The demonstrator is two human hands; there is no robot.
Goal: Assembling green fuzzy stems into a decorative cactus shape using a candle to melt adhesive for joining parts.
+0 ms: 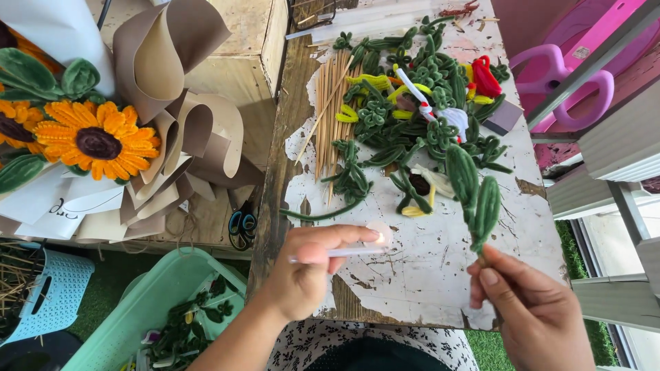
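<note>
My left hand (pixel 311 268) grips a slim pale lighter (pixel 354 251) held sideways, with a small flame at its right end near my thumb. My right hand (pixel 529 309) pinches the base of a green fuzzy pipe-cleaner stem (pixel 474 196) with two leaf loops, held upright over the worn white table (pixel 426 275). The flame and the stem are apart, roughly a hand's width between them.
A heap of green pipe-cleaner leaves (pixel 412 89), with yellow, red and white pieces, covers the far tabletop beside wooden skewers (pixel 330 110). A sunflower bouquet (pixel 96 137) in brown paper lies left. Scissors (pixel 242 227), a green basket (pixel 172 309) and a blue basket (pixel 48 292) sit lower left.
</note>
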